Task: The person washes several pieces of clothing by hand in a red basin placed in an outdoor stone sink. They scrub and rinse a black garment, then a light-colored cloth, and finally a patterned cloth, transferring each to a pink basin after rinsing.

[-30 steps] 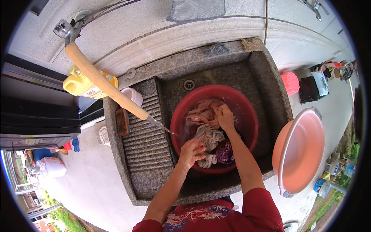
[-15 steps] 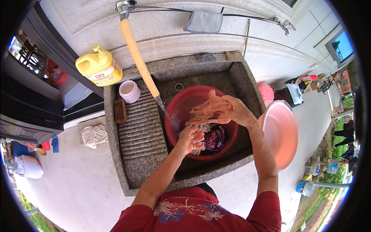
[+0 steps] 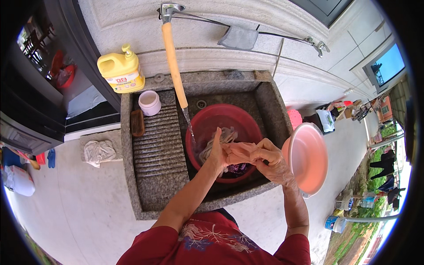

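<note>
Over the red basin (image 3: 251, 115), both my hands are at a thin, pinkish glove-like piece (image 3: 240, 151). My right hand (image 3: 273, 162) pinches its right end between curled fingers. The thumb of my left hand (image 3: 216, 152) points up, apart from the piece; its other fingers reach into or behind the piece and are hidden. Below, greyish-white wet cloth (image 3: 226, 135) and a dark purple patterned cloth (image 3: 237, 169) lie in the basin, partly covered by my hands. Water runs into the basin's left side from a yellowish hose (image 3: 174, 66) on the tap (image 3: 170, 11).
The basin stands in a stone sink (image 3: 132, 190) with a ribbed washboard (image 3: 159, 150). A brush (image 3: 137, 123), a pale pink tub (image 3: 149, 103) and a yellow pump jug (image 3: 121, 70) are at the left. A light pink basin (image 3: 311, 154) stands beyond the sink's right edge.
My right hand has come down and nearer with the pinkish piece, stretching it between my hands. My left hand, open and apart before, now meets it. The view has shifted slightly.
</note>
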Motion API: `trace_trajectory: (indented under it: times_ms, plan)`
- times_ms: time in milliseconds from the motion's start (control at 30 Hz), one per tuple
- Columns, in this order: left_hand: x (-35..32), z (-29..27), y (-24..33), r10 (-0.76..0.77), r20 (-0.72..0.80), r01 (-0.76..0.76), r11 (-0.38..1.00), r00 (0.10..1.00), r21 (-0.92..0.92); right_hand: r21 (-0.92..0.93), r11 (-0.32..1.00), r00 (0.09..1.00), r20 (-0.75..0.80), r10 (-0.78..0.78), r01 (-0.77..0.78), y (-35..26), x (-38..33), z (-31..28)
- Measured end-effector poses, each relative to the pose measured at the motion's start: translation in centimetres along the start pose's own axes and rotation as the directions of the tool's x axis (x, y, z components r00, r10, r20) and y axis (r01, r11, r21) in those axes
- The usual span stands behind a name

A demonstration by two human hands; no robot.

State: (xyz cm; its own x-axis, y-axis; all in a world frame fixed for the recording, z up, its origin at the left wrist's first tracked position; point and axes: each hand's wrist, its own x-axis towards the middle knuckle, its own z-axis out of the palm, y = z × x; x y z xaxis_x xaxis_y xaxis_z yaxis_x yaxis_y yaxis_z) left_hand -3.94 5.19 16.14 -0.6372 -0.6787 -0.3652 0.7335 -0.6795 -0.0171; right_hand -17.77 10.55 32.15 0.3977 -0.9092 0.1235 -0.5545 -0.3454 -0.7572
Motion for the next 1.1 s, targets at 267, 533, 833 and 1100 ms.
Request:
trace_trajectory:
  times_ms: [267,533,833,1100]
  plan:
    - [2.4,-6.9,2.3,-0.112,0.064,0.102,0.985,0.992,0.140,0.404,0.913,0.996,-0.046,0.081,-0.056,0.7,-0.7,1.0]
    - [-3.0,0.9,1.3,-0.110,0.119,0.019,0.807,0.987,0.590,0.694,0.714,0.917,-0.216,0.334,-0.096,8.4,5.7,3.2]
    - [-3.0,2.4,1.6,-0.260,0.229,0.175,0.926,0.938,0.334,0.994,-0.029,0.745,0.098,0.660,-0.105,15.4,2.9,10.1]
    - [-2.9,1.6,1.1,-0.300,0.109,0.261,0.925,0.948,0.275,0.909,-0.248,0.941,-0.312,0.127,0.335,12.1,4.8,9.7]
